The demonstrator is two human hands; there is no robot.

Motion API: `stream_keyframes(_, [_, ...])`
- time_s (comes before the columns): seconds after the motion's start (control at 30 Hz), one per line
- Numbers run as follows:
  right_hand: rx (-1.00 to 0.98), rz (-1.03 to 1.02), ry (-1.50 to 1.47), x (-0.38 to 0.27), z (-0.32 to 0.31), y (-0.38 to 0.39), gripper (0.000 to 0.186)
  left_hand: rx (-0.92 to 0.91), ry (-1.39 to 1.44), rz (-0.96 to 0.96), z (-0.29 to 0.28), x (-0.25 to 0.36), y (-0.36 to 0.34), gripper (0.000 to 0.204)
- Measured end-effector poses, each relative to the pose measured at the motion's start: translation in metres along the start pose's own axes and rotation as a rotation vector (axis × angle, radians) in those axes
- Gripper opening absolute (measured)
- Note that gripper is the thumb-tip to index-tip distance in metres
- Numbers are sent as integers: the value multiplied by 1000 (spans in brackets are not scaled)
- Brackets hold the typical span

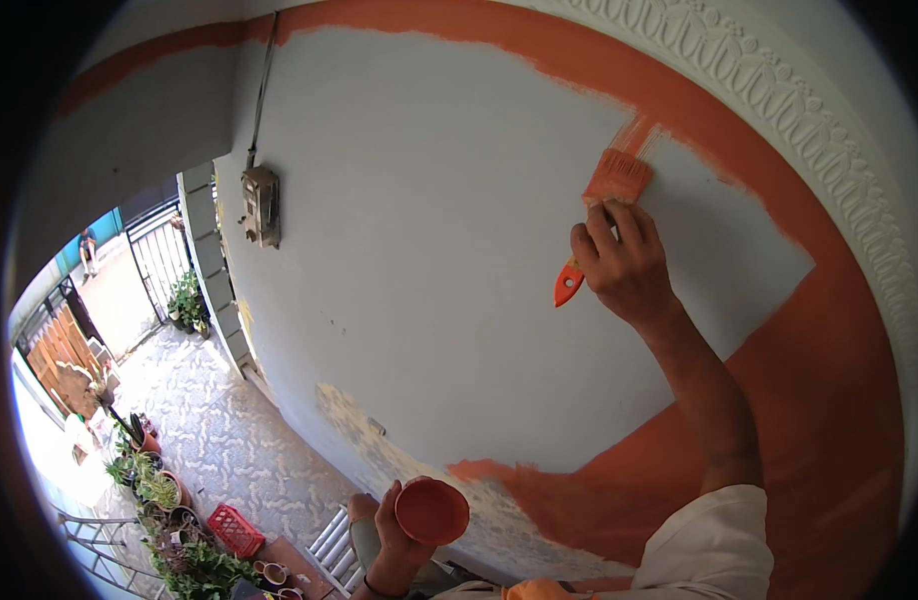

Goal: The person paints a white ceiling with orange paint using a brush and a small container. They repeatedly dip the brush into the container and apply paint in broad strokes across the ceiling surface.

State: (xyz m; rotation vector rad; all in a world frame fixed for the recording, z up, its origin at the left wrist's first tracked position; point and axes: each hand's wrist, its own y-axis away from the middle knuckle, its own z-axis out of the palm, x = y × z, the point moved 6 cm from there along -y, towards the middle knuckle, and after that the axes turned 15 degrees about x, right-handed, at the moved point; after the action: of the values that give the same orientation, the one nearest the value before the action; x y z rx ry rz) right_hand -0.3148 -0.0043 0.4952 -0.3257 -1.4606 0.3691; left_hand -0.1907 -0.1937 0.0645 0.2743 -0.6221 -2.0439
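Note:
My right hand [624, 255] is closed round a flat paintbrush [619, 178], its bristles loaded with orange paint and pressed to the wall. The red handle end sticks out below my fingers. Above the bristles, a streaky orange stroke runs up to the painted band. The wall [429, 220] is pale grey in the middle, with orange paint [819, 400] along its top and right side. Low in view, my left hand [394, 540] grips a round paint cup [432, 511] with reddish-orange paint inside.
An electric meter box [262, 207] with a conduit is fixed on the wall at left. White moulding [819, 130] edges the ceiling. Far below are a patterned floor [219, 400], potted plants [164, 490], a red crate [236, 530] and white slats [336, 548]. A person [88, 253] is far off.

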Motion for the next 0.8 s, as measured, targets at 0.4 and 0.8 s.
stream_keyframes(0.4, [452, 1234, -904, 67, -25, 0, 10, 50, -92, 32, 7, 3, 21, 58])
stream_keyframes(0.8, [605, 1359, -152, 121, -168, 129, 10, 57, -86, -109, 3, -18, 15, 60])
